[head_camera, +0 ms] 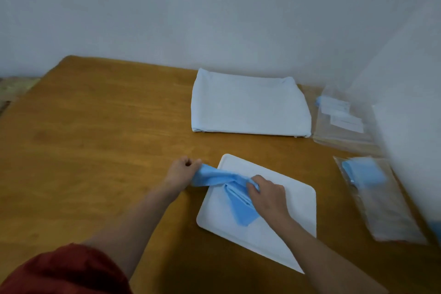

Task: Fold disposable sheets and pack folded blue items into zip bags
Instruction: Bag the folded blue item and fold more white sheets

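Blue sheet (241, 210) is mid-fold, partly on the white board (293, 200) at the front of the table (95, 138). Left hand (182, 170) holds one end just off the board's left edge, its fingers (196, 163) curled and pinching the fabric, raised slightly. Right hand (268, 194) is on the board, its fingers (254, 188) curled round the bunched middle of the sheet. The folded part lies flat under and in front of that hand. The stretch between the two hands is twisted, not flat.

Step, as I read it: folding, not packing. One bag (391, 217) on the right already has a folded blue square (364, 173) inside. More clear bags (343, 126) lie further back on the right, beside a folded white stack (248, 105). Can't tell if those bags are empty, too blurred.

Next move, probably: untwist the loose end, bring it over onto the folded part, press flat. That needs the right hand to pin the folded part so it doesn't slide on the board. The fabric looks thin and floppy, so I'd expect it to spring open unless the crease gets a firm press. After that it should be small enough for a bag like the filled one.
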